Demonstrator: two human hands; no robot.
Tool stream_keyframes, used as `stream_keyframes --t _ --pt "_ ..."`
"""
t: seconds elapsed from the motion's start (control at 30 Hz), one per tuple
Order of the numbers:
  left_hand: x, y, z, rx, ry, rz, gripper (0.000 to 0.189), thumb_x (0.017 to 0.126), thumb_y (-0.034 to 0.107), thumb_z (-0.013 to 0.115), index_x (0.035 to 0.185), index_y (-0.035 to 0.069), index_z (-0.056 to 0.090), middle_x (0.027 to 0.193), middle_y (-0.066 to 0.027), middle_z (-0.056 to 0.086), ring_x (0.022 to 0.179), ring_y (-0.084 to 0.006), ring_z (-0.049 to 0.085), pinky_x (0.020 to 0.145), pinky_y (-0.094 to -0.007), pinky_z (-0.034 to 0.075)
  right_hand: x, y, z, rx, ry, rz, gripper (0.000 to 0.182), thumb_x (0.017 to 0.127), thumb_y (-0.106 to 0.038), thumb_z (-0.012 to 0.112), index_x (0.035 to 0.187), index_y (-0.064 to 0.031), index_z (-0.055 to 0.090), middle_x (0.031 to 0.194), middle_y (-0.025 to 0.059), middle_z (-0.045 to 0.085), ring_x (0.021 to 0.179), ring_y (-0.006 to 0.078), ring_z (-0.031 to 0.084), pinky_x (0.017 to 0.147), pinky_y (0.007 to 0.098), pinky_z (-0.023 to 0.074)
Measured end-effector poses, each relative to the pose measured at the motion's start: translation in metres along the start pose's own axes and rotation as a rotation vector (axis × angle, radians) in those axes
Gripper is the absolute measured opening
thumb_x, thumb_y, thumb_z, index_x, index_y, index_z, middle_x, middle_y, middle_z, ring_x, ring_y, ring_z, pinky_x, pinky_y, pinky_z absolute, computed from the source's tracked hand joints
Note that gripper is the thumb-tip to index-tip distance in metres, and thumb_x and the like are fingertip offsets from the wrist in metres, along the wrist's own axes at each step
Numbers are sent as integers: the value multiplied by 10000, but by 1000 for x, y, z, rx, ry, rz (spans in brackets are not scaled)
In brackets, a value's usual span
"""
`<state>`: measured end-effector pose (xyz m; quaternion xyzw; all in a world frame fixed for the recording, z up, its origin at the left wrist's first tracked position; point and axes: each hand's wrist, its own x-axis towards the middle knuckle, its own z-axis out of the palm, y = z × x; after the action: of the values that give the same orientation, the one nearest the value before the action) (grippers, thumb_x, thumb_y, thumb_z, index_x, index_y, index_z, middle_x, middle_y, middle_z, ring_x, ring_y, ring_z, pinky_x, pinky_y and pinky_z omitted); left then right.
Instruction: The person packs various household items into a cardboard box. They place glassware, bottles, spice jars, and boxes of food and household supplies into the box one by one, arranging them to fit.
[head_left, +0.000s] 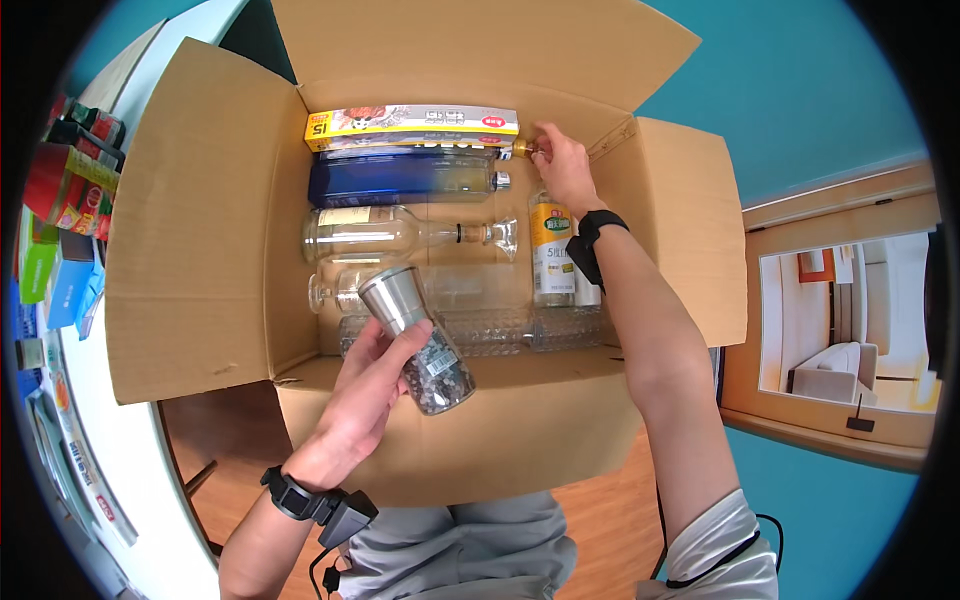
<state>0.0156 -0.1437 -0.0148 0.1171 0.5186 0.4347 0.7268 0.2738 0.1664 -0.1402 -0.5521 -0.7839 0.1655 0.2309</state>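
My left hand (375, 375) grips a pepper grinder (439, 360), a clear glass jar of dark and pale grains under a brushed-metal top. It is tilted above the near side of an open cardboard box (457, 427). Inside the box, at the back right, the fingers of my right hand (562, 165) pinch a small gold-and-amber item (527, 148), mostly hidden, apparently a small bottle. Below that hand a clear bottle (553, 255) with a yellow and white label lies lengthwise. Left of it lie a blue glass bottle (397, 178) and a clear corked bottle (367, 234).
A long printed carton (412, 127) lies along the box's back wall. Textured clear glassware (480, 334) lines the near side. Box flaps (202, 225) spread outward. At left, a white table (142, 450) holds red-lidded jars (71, 187) and cartons (71, 277). A framed picture (855, 322) stands right.
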Motion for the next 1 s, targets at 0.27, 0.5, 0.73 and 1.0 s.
stream_keyframes --t 0.27,0.5,0.73,1.0 --pt "-2 0 4 4 24 19 389 998 272 691 1289 69 532 1077 -11 621 929 -65 624 768 -248 531 -18 23 -7 -166 71 127 365 883 -106 632 1243 -65 666 1099 223 718 1046 420 679 958 483 545" --pt "1 2 19 85 28 63 437 999 298 691 1331 86 501 1117 -25 608 987 -97 620 855 -314 529 -49 -31 -39 -18 -468 38 436 955 -285 659 1322 -52 630 1087 158 749 1014 279 720 894 392 580" --pt "12 -7 39 56 -28 97 483 1049 437 579 1377 100 473 1288 -69 582 1144 -137 575 983 -354 475 -142 -178 -76 735 -843 92 628 1035 -507 574 1465 -63 462 1165 94 647 1075 150 617 877 309 533" --pt "-1 6 42 -27 -229 -8 803 1045 639 409 1533 3 365 1414 -147 498 1308 -233 506 1108 -375 427 -150 -162 -93 765 -818 383 630 937 -474 718 1332 -5 576 1142 92 646 994 167 625 836 300 515"
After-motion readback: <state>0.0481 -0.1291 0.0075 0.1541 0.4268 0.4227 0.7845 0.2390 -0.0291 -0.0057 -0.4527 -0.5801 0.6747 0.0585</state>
